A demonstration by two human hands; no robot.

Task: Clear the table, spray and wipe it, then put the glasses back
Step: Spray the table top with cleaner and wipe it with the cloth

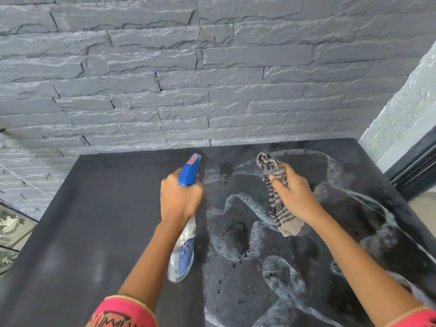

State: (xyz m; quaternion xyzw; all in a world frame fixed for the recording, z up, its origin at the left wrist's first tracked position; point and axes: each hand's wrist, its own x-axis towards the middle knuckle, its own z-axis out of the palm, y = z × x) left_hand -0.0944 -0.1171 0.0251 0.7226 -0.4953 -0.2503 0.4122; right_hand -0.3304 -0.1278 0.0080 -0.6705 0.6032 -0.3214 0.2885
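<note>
A dark table fills the lower view. My left hand grips a clear spray bottle by its neck, and its blue trigger head points toward the far edge. My right hand holds a striped brown cloth bunched above the table's right half. That half carries wet streaks and dark spray patches. The left half looks dry. No glasses are in view.
A grey stone-pattern wall stands directly behind the table. A white textured wall and a dark frame are at the right. Patterned floor tiles show at the left.
</note>
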